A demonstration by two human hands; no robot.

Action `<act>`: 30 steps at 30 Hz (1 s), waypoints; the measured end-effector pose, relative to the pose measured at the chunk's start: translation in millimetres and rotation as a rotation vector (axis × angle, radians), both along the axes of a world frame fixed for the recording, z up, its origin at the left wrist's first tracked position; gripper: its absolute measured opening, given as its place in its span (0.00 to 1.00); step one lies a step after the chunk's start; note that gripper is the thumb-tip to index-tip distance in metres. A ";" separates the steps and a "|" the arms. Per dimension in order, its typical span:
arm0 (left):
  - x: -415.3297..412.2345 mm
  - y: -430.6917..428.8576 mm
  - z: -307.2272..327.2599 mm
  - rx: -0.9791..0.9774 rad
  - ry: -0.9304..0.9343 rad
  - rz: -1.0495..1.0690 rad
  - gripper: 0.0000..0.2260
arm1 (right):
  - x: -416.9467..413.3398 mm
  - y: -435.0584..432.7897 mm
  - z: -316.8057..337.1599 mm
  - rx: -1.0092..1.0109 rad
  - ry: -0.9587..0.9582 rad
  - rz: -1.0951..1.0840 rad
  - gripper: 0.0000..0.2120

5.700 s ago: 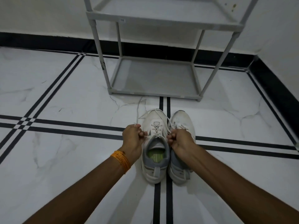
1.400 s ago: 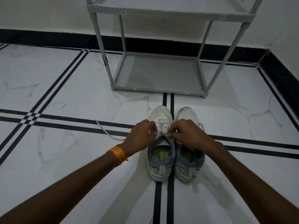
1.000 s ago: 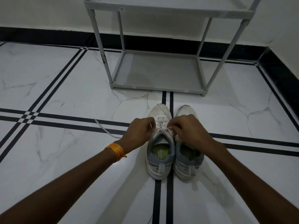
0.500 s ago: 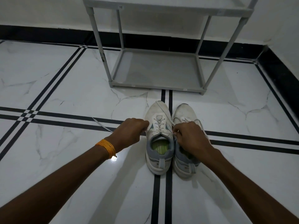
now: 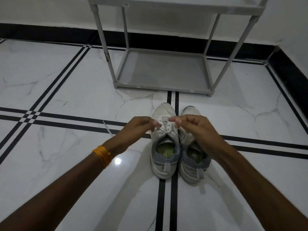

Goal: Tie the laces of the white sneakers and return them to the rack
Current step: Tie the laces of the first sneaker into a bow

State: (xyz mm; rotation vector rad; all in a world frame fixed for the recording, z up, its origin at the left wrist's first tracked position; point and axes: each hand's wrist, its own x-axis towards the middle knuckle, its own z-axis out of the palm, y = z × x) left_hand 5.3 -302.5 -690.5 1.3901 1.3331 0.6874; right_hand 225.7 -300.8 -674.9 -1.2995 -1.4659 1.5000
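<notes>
Both hands pinching laces over the left sneaker

The left hand [image 5: 138, 126] has thumb and forefinger pressed together on a white lace [image 5: 164, 125] at the left side of the left sneaker [image 5: 164, 130], and the right hand [image 5: 195, 126] pinches the lace at the shoe's right side; the fingertips of the two hands are close but apart, over the laced part of the upper. A loose lace end [image 5: 108, 129] trails on the floor past the left wrist, which wears an orange thread band [image 5: 102, 155]. The right sneaker [image 5: 191, 157] stands just beside the left one, heels toward the camera, toes toward the rack; the right hand and forearm hide much of its upper. Both shoes are white with grey collars and greenish insoles; no brand can be read on them. They sit on a white marble-look floor [image 5: 66, 97], over a pair of black inlay lines. The grey shoe rack [image 5: 163, 70] stands near, beyond the toes, against the wall, its bottom shelf bare; a small label on the upper rail is too small to read
</notes>
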 end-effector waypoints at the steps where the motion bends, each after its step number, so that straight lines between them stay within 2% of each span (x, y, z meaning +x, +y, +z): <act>1: 6.1 0.9 -1.9 -0.062 -0.135 0.055 0.16 | -5.5 -0.6 -5.2 -0.045 0.125 -0.038 0.12; 3: 16.9 1.6 -7.2 -0.117 -0.335 0.159 0.15 | -15.6 -2.2 -15.3 -0.143 0.346 -0.139 0.11; 5: 23.6 4.0 -15.7 -0.107 -0.394 0.229 0.15 | -20.9 -1.1 -23.5 -0.202 0.436 -0.217 0.10; 8: 30.2 8.1 -24.6 -0.076 -0.417 0.272 0.13 | -25.5 3.3 -32.7 -0.197 0.354 -0.230 0.12; 12: 37.7 13.2 -26.7 0.011 -0.312 0.198 0.11 | -29.0 9.2 -30.9 -0.153 0.286 -0.215 0.12; 19: 40.5 14.3 -28.6 0.056 -0.252 0.112 0.06 | -25.9 15.9 -34.9 -0.044 0.111 -0.257 0.12; 25: 36.0 19.0 -29.2 0.059 -0.237 0.076 0.05 | -24.4 21.6 -45.2 -0.185 0.261 -0.320 0.09; 27: 34.0 22.2 -27.9 0.018 -0.259 0.073 0.08 | -23.0 23.2 -43.5 -0.233 0.304 -0.350 0.05; 30: 29.4 26.9 -26.4 -0.071 -0.280 0.035 0.16 | -22.1 25.2 -44.0 -0.284 0.346 -0.383 0.05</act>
